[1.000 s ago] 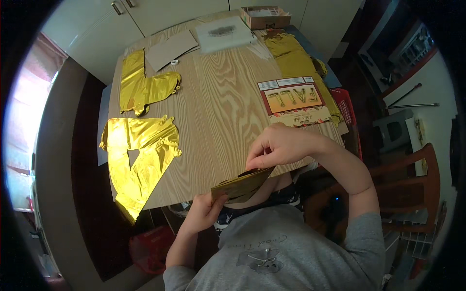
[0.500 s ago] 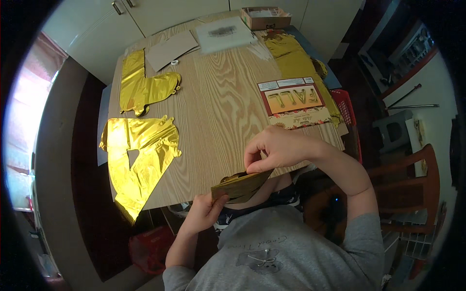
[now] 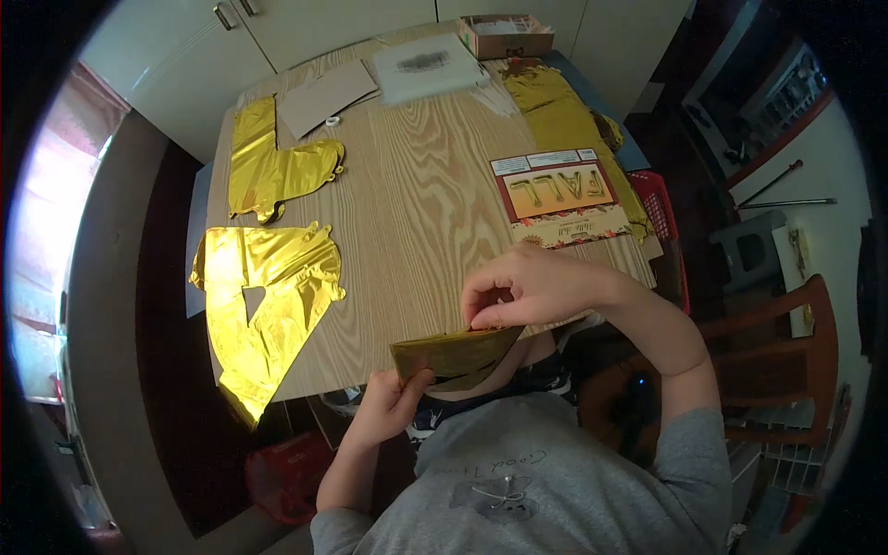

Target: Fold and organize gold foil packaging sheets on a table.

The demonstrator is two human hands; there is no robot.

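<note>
The folded foil (image 3: 455, 355) is held tilted above the lap (image 3: 548, 377), at the near edge of the tabletop (image 3: 416, 240), the fingers of the left hand (image 3: 385, 407) gripping its left end and those of the right hand (image 3: 532, 285) pinching its upper edge. A hard tug at that thin edge could tear or crease it, and a loose left grip could let it slip down. On the far side a cardboard box (image 3: 511, 44) holds something white, too small to identify; beside the right edge, the contents of a red basket (image 3: 659, 205) cannot be made out.

A cardboard box (image 3: 511, 43) sits before white cabinets (image 3: 351, 17), while a red basket (image 3: 656, 199) and wooden chair (image 3: 823, 361) stand at right.
</note>
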